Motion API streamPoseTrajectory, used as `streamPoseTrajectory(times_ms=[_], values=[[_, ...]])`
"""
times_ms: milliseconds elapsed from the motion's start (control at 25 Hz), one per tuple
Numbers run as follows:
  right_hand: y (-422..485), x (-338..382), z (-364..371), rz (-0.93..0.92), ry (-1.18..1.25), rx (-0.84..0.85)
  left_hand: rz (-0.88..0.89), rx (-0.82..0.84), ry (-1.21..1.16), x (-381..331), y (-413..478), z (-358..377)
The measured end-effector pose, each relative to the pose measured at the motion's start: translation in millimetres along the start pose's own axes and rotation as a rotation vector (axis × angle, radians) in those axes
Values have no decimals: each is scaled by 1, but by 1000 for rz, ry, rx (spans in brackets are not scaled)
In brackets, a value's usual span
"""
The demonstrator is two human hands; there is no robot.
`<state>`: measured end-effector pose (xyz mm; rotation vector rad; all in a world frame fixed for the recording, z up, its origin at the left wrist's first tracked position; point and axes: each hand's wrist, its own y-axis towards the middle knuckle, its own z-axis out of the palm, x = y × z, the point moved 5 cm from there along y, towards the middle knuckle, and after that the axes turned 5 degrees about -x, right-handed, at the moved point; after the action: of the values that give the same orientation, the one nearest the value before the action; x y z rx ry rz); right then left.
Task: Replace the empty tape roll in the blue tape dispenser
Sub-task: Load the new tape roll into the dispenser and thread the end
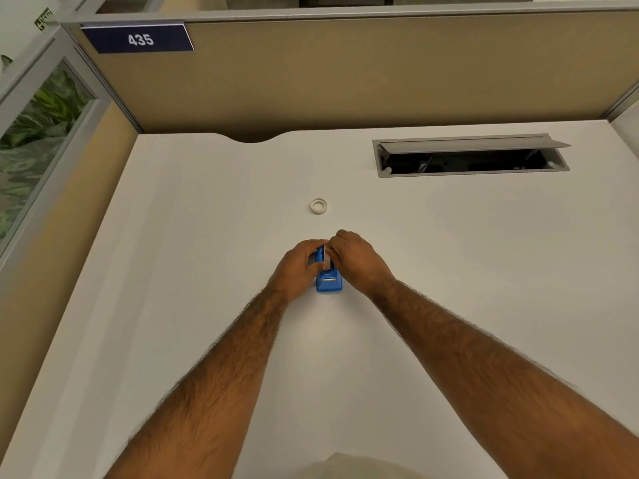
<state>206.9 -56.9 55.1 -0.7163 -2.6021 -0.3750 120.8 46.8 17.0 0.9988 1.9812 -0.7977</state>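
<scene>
Two bare hands close around a blue tape dispenser (328, 280) standing near the middle of a white desk (173, 236). The left hand (299, 267) wraps its fingers over the dispenser's far end from the 9 o'clock side, thumb pressed against the blue body; the right hand (356, 259) curls in from the 3 o'clock side, its fingertips pinching something pale at the top of the dispenser, though what exactly sits between them is too hidden to tell. Only the near end of the dispenser, with a small slot in its face, shows clear of the hands.

At 12 o'clock from the hands, apart from them, a small white tape roll (318, 206) lies flat on the desk, its hollow centre facing up. Farther out, toward 1 o'clock, a grey cable hatch (470, 155) is set into the desk with its lid propped open. A tan partition wall (345, 74) backs the desk, carrying a dark blue sign (138, 39) reading 435 at its upper left. Green leaves (38, 115) show behind a glass panel at 10 o'clock.
</scene>
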Motion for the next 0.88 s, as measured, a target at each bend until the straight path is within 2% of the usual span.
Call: streamPoseTrajectory(times_ms=[520,680,880], values=[[11,2,0,35,13,13,-23,-7,26,-9,-4,-4],[16,-1,-5,102,44,52,-15,-4,21,-9,-5,-4],[9,-2,-7,87,52,126,-18,1,-12,-5,-3,-3]])
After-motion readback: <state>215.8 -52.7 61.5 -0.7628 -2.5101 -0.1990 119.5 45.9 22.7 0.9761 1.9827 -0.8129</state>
